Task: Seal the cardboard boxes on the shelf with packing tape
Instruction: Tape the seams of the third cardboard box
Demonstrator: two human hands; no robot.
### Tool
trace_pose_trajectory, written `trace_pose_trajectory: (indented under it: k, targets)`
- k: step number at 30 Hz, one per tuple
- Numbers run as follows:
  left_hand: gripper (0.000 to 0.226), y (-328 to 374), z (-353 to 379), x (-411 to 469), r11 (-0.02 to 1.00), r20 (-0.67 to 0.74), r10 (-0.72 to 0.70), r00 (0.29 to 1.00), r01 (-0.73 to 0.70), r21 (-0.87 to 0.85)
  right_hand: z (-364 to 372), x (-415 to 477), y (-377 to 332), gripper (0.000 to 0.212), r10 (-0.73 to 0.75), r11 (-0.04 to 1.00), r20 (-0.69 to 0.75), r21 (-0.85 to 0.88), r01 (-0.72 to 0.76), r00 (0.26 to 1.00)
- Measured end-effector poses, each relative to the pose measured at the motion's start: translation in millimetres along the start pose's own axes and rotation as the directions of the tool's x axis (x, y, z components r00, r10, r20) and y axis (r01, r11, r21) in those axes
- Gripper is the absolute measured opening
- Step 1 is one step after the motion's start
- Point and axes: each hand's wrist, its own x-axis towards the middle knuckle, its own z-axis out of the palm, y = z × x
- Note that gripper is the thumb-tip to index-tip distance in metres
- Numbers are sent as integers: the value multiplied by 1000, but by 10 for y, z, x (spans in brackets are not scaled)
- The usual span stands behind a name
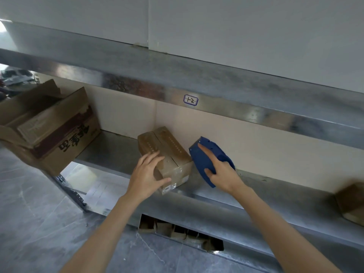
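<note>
A small brown cardboard box (167, 148) with its top flaps closed stands on the metal shelf (275, 192), near the front edge. My left hand (146, 172) rests on the box's near left corner, fingers spread over the top and thumb on the front face. Just to the right of the box, my right hand (222, 170) grips a blue packing tape dispenser (204, 154), the index finger stretched along its side. The dispenser is held beside the box, apart from its top seam.
A large open cardboard box (57, 134) with dark printed characters overhangs the shelf's left end. Another brown box (352, 203) sits at the right edge. An upper shelf beam (216, 99) carries a small label. Cardboard pieces (177, 231) show below the shelf. Grey tiled floor lies to the left.
</note>
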Motion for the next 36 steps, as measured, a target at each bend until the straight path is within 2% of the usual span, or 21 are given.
trace_pose_trajectory:
  k: [3,5,10,12,16,18,24,29,36]
  targets:
    - [63,17,-85,-6,997,-17,1,1000,-2,-83,-40,-84,-145,65,-109,991,-258,-106,85,960]
    - [56,39,-153,4,995,-12,14,1000,-16,-100,-63,-126,-190,59,-163,983,-307,-130,128,938]
    - [36,102,-353,99,966,4,17,1000,-15,-259,-143,-259,-308,59,-307,946,-188,-170,278,933]
    - [35,128,-447,132,948,10,36,999,-31,-317,-150,-335,-395,58,-384,913,-150,-207,351,911]
    - [41,169,-521,78,916,178,109,978,-29,-401,-92,-462,-505,62,-502,836,-81,-300,459,861]
    - [42,168,-518,12,891,257,144,956,-12,-454,-69,-510,-547,64,-526,826,-63,-273,493,848]
    - [31,149,-519,-90,878,372,169,913,32,-478,-110,-663,-639,64,-530,822,9,-242,516,848]
    - [27,162,-518,-164,852,379,157,912,68,-519,-133,-716,-703,64,-563,793,-7,-285,538,826]
    - [27,177,-504,-211,830,382,138,914,104,-548,-120,-750,-708,64,-491,835,35,-267,482,870]
